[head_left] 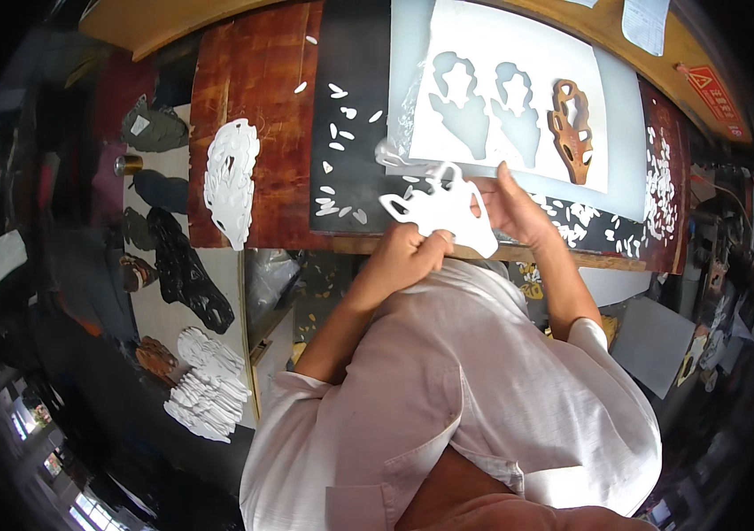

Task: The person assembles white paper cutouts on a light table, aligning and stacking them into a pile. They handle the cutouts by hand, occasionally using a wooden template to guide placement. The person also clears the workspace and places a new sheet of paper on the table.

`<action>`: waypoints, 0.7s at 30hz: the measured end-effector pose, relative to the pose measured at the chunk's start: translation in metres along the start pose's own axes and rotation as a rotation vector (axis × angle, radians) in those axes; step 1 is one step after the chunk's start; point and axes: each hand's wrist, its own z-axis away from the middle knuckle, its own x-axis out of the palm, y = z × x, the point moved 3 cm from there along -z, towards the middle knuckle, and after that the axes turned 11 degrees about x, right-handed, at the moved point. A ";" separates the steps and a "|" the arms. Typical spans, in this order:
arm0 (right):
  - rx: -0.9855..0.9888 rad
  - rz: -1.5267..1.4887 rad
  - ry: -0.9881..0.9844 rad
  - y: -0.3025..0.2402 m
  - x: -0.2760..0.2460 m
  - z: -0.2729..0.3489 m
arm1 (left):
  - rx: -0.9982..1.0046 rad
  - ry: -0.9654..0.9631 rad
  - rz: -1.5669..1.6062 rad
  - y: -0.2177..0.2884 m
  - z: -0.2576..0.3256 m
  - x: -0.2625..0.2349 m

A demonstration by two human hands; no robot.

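My left hand (409, 257) pinches a flat white cut-out piece (452, 212) by its lower edge, thumb on top. The piece is shaped like a shoe upper, with loops and holes. My right hand (518, 211) is at the piece's right side, thumb raised and apart from the fingers; its fingertips are partly hidden at the piece's edge. Beyond, a white sheet (518, 26) with two matching cut-out openings lies on a pale board (626, 133). A brown cutting die (572, 133) of similar outline stands on the sheet's right part.
On the reddish-brown tabletop (270, 71) at left lies a stack of white pieces (231, 181). White scraps (660, 186) are strewn around the board. A side bench at left bears dark pieces (184, 265), more white stacks (208, 389) and a can (128, 165).
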 end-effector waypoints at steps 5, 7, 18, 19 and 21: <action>-0.274 0.113 -0.182 -0.028 0.050 -0.007 | -0.082 -0.127 -0.268 -0.003 -0.002 -0.002; -0.257 0.170 -0.063 -0.036 0.062 0.000 | -0.231 -0.130 -0.207 -0.005 0.007 -0.010; -0.289 0.421 -0.142 -0.020 0.078 0.016 | -0.064 0.236 0.417 -0.001 -0.007 -0.041; -0.317 0.455 0.003 -0.023 0.075 0.019 | -0.081 0.297 0.413 -0.003 -0.006 -0.040; -0.388 0.518 0.222 -0.031 0.073 0.027 | -0.150 0.386 0.415 -0.005 -0.003 -0.037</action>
